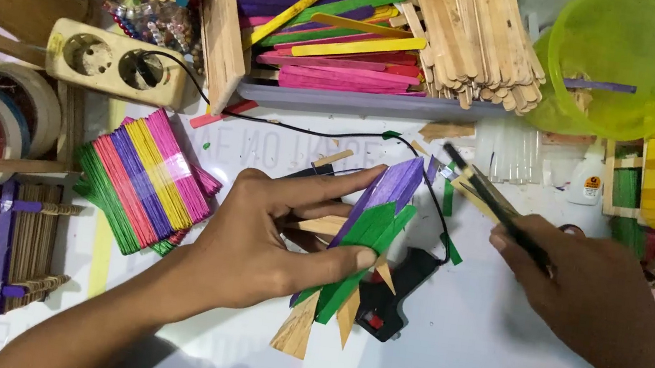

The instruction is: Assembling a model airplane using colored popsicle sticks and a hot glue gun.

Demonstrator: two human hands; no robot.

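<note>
The left hand [269,240] presses flat on a fan of glued green and purple wooden craft sticks [368,227] mid-assembly, while right of it the right hand [583,294] grips dark scissors [493,206], apparently poised for careful trimming.

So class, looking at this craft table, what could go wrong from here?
1. The left hand presses the green and purple stick panel right where the right hand brings a dark tool: fingers could get nicked.
2. The glue gun lies under the panel; its cable crosses the table and could snag.
</note>
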